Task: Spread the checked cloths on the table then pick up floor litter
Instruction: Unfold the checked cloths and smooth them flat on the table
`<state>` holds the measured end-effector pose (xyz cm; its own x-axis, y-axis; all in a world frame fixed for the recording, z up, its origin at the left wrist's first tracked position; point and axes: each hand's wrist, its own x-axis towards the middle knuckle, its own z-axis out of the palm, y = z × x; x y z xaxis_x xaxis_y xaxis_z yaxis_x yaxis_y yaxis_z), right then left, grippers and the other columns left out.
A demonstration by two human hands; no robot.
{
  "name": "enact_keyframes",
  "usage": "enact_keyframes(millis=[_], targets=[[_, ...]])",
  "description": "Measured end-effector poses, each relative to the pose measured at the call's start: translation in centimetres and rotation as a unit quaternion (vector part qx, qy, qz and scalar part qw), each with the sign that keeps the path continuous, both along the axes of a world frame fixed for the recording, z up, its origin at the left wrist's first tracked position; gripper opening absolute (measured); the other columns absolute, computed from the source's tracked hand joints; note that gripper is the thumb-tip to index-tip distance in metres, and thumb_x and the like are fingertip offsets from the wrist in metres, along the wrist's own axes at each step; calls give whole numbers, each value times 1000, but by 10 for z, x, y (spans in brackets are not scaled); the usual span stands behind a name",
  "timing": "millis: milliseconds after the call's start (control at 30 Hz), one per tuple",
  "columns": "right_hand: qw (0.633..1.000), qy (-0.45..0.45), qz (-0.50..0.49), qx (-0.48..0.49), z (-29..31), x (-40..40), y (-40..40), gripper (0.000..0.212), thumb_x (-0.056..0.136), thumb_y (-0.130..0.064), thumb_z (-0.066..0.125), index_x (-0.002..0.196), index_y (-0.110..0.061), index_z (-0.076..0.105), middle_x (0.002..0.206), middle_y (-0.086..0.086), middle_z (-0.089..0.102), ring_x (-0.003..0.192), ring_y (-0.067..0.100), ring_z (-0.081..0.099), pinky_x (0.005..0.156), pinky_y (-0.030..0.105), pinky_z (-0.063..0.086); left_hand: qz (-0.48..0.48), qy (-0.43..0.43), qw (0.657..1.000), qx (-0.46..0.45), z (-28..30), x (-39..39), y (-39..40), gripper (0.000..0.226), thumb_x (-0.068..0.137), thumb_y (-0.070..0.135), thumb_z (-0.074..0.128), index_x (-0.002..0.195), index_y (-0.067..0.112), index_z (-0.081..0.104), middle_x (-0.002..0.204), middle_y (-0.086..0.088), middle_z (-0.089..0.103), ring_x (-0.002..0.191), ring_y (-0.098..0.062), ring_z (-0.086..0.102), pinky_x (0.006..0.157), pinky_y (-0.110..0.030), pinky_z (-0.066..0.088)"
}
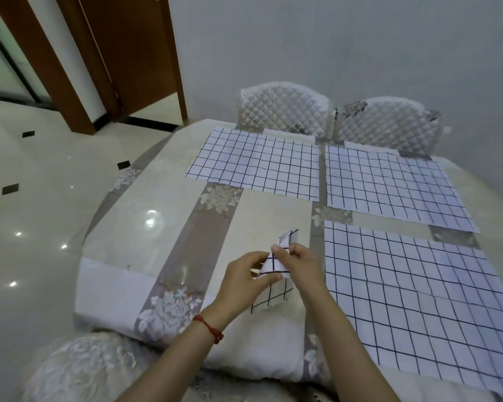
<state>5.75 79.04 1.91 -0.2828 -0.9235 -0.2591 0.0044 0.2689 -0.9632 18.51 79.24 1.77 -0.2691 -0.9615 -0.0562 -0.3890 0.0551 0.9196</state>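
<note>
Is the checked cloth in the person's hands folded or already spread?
Folded. The checked cloth is a small bunched wad pinched between the left hand and right hand above the table, unlike three spread cloths lying flat.

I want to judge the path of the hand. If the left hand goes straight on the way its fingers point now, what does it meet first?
The left hand points right, at the folded checked cloth it already pinches; beyond that comes the right hand, gripping the same cloth. Depth is unclear.
</note>
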Motion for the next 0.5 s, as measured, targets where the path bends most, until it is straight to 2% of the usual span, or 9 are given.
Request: enact_keyframes(millis=[100, 167, 267, 300, 367, 433, 500], targets=[[1000, -20, 8, -1, 7, -7, 7, 22, 79, -18, 70, 61, -13, 58, 59, 5, 54, 63, 21, 50, 65, 33, 42, 45, 31, 998, 8, 5, 1, 2, 6, 79, 19, 69, 78, 24, 71, 78, 1, 71, 72, -13, 62, 63, -15, 43], [1000, -20, 21, -10, 12, -13, 11, 16, 81, -15, 68, 65, -13, 65, 60, 3, 63, 63, 19, 57, 65, 32, 47, 58, 42, 997, 7, 7, 3, 2, 14, 82, 21, 66, 70, 26, 71, 72, 1, 71, 65, -8, 56, 62, -19, 41], [999, -13, 37, -18, 21, -19, 14, 15, 84, -11, 64, 69, -13, 67, 51, -8, 66, 53, 8, 59, 57, 20, 50, 46, 67, 996, 35, 14, 5, 1, 23, 85, 17, 62, 66, 28, 69, 63, 15, 68, 64, -1, 56, 63, -14, 43], [999, -18, 38, -20, 24, -20, 15, 15, 84, -10, 63, 70, -13, 67, 51, -8, 66, 55, 9, 60, 59, 22, 50, 44, 76, 995, 45, 16, 4, 1, 25, 86, 16, 60, 65, 27, 69, 62, 16, 66, 64, -1, 56, 63, -14, 43], [999, -22, 43, -24, 26, -23, 16, 16, 85, -8, 63, 70, -14, 67, 55, -7, 66, 60, 16, 59, 63, 29, 50, 43, 91, 993, 55, 21, 2, 2, 31, 88, 16, 57, 60, 25, 66, 58, 11, 60, 61, -5, 53, 62, -18, 42], [998, -21, 55, -26, 28, -26, 17, 16, 85, -7, 62, 71, -13, 66, 52, -8, 65, 57, 13, 59, 57, 23, 50, 51, 117, 990, 62, 24, 2, 2, 40, 90, 16, 55, 51, 21, 59, 54, 6, 49, 56, -9, 44, 60, -24, 40], [997, -18, 68, -13, 30, -33, 19, 16, 85, -6, 62, 70, -11, 64, 50, -9, 64, 53, 8, 58, 52, 17, 48, 71, 134, 986, 68, 26, 5, -1, 38, 92, 15, 53, 55, 6, 58, 57, -2, 48, 59, -14, 46, 64, -30, 44]])
